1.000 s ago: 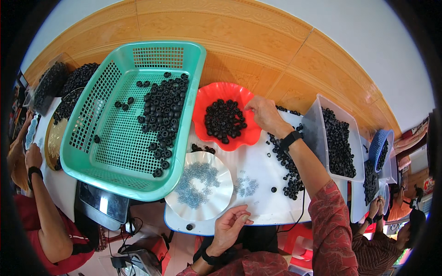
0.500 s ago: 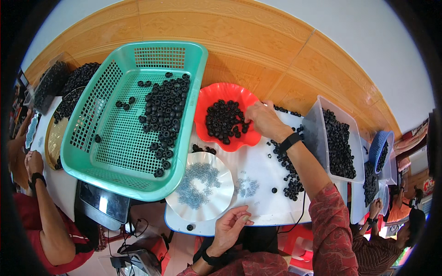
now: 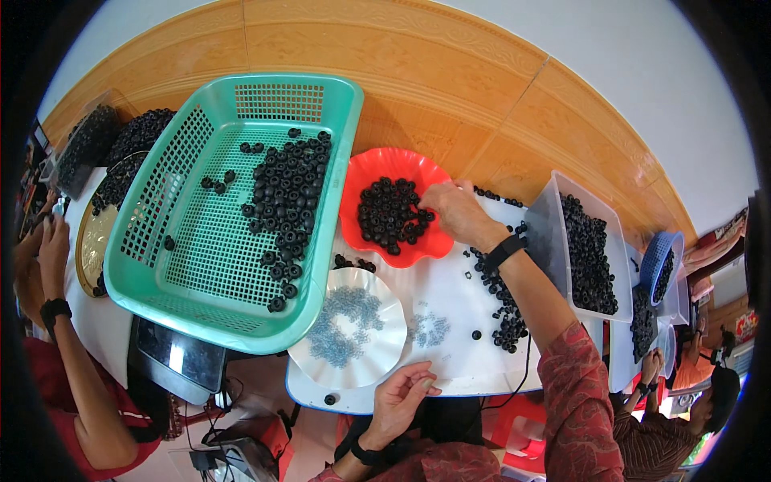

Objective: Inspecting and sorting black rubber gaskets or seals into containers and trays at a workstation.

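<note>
My right hand (image 3: 462, 215) reaches over the right rim of a red scalloped bowl (image 3: 360, 167). Its fingers are bent together against small black ring-shaped parts (image 3: 391, 210) heaped inside, with one such part at the fingertips. At the front edge of the white table (image 3: 450, 365), my left hand (image 3: 404, 395) rests with palm turned up. Its fingers are curled and the thumb closes toward them; whatever lies between is too small to make out. Nearby stands a white fluted plate (image 3: 384, 353) of small clear bluish rings (image 3: 341, 341).
A big green basket (image 3: 128, 281) with black parts stands left. Loose black parts (image 3: 506, 317) and a translucent bin (image 3: 554, 233) are at the right; clear rings (image 3: 430, 328) lie mid-table. A cable (image 3: 526, 373) crosses the front edge. Co-workers sit on both sides.
My right hand has shifted slightly left in the bowl, by the black parts. My left hand has barely moved. The co-worker at the left has raised a hand.
</note>
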Demonstrator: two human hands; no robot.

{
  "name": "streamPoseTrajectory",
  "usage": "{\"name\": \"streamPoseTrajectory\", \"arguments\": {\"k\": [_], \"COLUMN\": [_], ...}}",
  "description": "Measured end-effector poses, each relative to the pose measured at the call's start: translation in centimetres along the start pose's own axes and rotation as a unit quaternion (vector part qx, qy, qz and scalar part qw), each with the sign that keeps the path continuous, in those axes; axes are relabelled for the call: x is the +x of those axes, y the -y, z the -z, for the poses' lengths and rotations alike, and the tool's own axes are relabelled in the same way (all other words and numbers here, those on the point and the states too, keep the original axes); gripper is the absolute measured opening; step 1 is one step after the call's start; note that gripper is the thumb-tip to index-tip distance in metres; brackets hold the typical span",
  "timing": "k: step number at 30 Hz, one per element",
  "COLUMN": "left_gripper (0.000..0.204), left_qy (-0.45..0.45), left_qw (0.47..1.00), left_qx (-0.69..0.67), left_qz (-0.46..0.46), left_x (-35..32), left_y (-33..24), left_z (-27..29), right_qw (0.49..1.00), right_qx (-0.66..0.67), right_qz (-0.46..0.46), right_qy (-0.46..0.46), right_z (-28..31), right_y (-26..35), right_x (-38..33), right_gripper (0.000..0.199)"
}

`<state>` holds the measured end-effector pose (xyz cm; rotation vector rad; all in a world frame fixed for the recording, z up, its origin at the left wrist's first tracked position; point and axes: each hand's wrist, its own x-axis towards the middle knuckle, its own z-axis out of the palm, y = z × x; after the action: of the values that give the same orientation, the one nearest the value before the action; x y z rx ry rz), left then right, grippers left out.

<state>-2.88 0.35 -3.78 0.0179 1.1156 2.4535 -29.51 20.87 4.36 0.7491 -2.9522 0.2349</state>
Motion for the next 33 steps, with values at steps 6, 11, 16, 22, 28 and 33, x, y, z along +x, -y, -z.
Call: {"name": "streamPoseTrajectory", "arguments": {"k": [6,11,16,22,28,33], "left_gripper": [0.028,0.027,0.027,0.028,0.028,0.028], "left_qy": [0.000,-0.001,0.002,0.006,0.008,0.008], "left_qw": [1.000,1.000,1.000,1.000,1.000,1.000], "left_qx": [-0.004,-0.009,-0.006,0.001,-0.005,0.001], "left_qz": [0.000,0.002,-0.001,-0.002,0.000,-0.006], "left_x": [0.0,0.0,0.1,0.0,0.0,0.0], "left_y": [0.1,0.0,0.0,0.1,-0.1,0.0], "left_z": [0.0,0.1,-0.1,0.1,0.0,0.0], "right_qw": [0.998,0.991,0.999,0.999,0.998,0.993], "right_qx": [0.001,-0.111,-0.031,-0.012,0.010,0.028], "right_qz": [0.063,-0.027,-0.020,-0.024,-0.006,-0.007], "right_qy": [0.005,0.071,-0.031,-0.020,-0.060,-0.117], "right_z": [-1.7,0.3,-0.2,-0.2,-0.2,0.5], "right_y": [1.4,0.9,-2.0,-2.2,-2.3,-1.8], "right_x": [0.4,0.6,-0.2,-0.1,-0.4,-0.5], "right_gripper": [0.029,0.028,0.025,0.025,0.032,0.022]}}
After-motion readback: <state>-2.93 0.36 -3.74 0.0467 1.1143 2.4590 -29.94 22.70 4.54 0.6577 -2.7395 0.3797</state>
